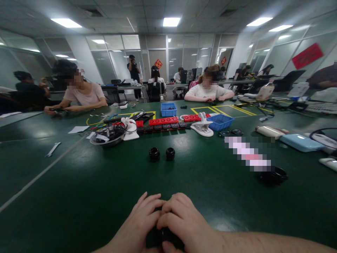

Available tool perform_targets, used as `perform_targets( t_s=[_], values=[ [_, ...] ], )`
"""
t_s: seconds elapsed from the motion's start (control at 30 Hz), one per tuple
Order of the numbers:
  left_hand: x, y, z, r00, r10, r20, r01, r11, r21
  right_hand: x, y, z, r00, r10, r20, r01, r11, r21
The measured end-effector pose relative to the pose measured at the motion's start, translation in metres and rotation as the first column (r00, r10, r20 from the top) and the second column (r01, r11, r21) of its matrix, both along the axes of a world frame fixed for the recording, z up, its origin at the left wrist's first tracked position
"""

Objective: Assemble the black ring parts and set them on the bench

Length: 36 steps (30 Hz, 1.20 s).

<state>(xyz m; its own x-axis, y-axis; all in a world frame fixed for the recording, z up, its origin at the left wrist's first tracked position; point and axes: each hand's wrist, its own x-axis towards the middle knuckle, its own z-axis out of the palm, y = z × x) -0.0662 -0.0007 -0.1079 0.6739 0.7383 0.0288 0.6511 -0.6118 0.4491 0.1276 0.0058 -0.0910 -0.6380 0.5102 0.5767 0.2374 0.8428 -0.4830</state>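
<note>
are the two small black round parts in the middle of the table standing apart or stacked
Apart: the two black round parts sit side by side on the green table, a gap between them.

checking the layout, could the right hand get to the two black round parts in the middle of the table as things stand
Probably yes. The two black round parts sit straight ahead of the right hand with only bare green table between. But that hand, together with the left hand, is closed around a dark object, so its fingers are occupied.

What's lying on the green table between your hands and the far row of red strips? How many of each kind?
Small black round parts, side by side: 2
Blue baskets: 2
White clamp-like stands: 2
Clear bowl of cables: 1
Black ring at right: 1
Total: 8
Both hands close over something dark.
</note>
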Motion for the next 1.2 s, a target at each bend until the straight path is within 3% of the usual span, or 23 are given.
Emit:
perform_targets(
  t_s=[0.17, 0.37, 0.5, 0.7, 0.87, 0.97, 1.03, 1.2],
  values=[
    [0.002, 0.000, 0.004, 1.000, -0.004, 0.002, 0.004, 1.000, -0.009, -0.001, 0.002, -0.006, 0.999, 0.032, -0.002, -0.032, 0.999, 0.043],
    [0.003, 0.000, 0.004, 1.000, 0.016, 0.002, -0.016, 1.000, -0.022, 0.000, 0.002, -0.007, 0.996, 0.085, 0.026, -0.089, 0.977, 0.196],
    [0.000, 0.002, -0.001, 1.000, 0.005, 0.017, -0.004, 0.999, -0.039, 0.003, 0.003, -0.003, 0.977, 0.118, 0.176, -0.151, 0.971, 0.187],
    [0.001, 0.002, -0.002, 1.000, 0.008, -0.013, -0.008, 1.000, -0.021, 0.005, 0.002, -0.006, 0.966, 0.174, 0.192, -0.199, 0.972, 0.124],
    [0.000, 0.001, 0.000, 1.000, 0.007, 0.003, -0.007, 1.000, -0.024, 0.006, -0.001, -0.002, 0.973, 0.210, 0.095, -0.222, 0.965, 0.138],
    [0.000, 0.001, -0.001, 1.000, -0.004, 0.008, 0.004, 1.000, -0.023, 0.008, -0.001, 0.003, 0.994, 0.104, -0.027, -0.098, 0.981, 0.169],
    [0.000, 0.001, 0.000, 1.000, -0.002, 0.011, 0.002, 1.000, -0.014, 0.010, 0.000, 0.006, 0.997, 0.033, -0.071, -0.026, 0.995, 0.100],
    [0.003, -0.001, 0.004, 1.000, 0.011, 0.022, -0.010, 1.000, -0.010, 0.010, -0.001, 0.014, 0.999, -0.014, -0.047, 0.007, 0.989, -0.149]
  ],
)
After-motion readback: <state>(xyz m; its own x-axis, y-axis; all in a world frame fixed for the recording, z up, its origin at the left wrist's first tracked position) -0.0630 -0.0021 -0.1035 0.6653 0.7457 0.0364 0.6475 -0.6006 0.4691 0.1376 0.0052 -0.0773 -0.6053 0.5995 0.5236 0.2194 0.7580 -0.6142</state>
